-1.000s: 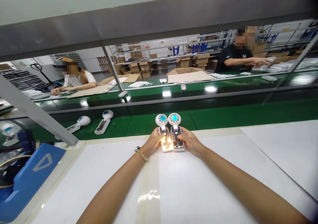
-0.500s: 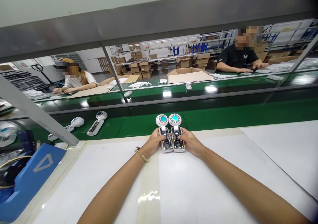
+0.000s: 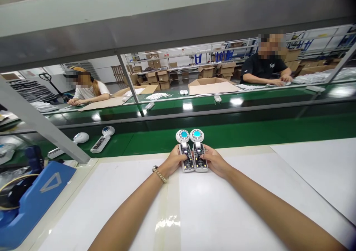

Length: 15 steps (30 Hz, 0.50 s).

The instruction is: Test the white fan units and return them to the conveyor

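My left hand (image 3: pixel 175 159) is closed around a small handheld fan (image 3: pixel 187 162), its thumb lying on the clear handle where a dark circuit board shows. In my right hand (image 3: pixel 214 160) is a matching handheld fan (image 3: pixel 200 163), gripped the same way with the thumb on its front. Both fans stand side by side with their handles touching or nearly so. Their round white heads point away from me, each with a turquoise centre. They are held over the far edge of the white worktop (image 3: pixel 217 206), and my fingers behind the handles are hidden.
Beyond the worktop runs a green conveyor belt (image 3: pixel 236 132) carrying more fans (image 3: pixel 101 143) at left. A blue tape dispenser (image 3: pixel 41 199) stands at left by a slanted metal post (image 3: pixel 47 128). Two co-workers sit across a second belt, near cardboard (image 3: pixel 213 87) and small white parts (image 3: pixel 158 96).
Fans on the near belt have moved left, while pieces on the far belt have shifted right. The right co-worker's hands have come closer together. My hands keep the same hold.
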Each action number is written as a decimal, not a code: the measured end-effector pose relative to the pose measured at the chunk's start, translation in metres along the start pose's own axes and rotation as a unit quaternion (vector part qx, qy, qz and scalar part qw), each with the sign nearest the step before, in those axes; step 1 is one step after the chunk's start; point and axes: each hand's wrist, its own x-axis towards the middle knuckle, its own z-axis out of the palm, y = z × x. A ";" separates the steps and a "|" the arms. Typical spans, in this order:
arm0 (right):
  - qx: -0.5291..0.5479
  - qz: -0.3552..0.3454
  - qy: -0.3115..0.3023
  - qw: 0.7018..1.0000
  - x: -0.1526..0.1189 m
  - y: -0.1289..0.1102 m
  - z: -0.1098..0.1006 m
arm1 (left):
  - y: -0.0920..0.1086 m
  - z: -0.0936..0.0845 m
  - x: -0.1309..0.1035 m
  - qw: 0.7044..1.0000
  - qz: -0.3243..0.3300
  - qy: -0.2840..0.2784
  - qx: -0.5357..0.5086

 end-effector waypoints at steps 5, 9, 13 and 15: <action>0.001 -0.004 -0.012 1.000 -0.001 0.000 -0.001 | 0.001 0.001 -0.001 1.000 0.003 -0.003 0.002; -0.010 -0.004 -0.004 1.000 -0.001 0.000 -0.001 | 0.001 0.002 -0.001 1.000 0.009 -0.003 0.003; -0.010 -0.007 -0.016 1.000 0.000 0.000 0.000 | 0.001 0.002 -0.001 1.000 0.012 -0.002 0.009; -0.006 -0.008 -0.017 1.000 -0.001 0.000 0.000 | 0.002 0.002 -0.001 1.000 0.010 -0.003 0.010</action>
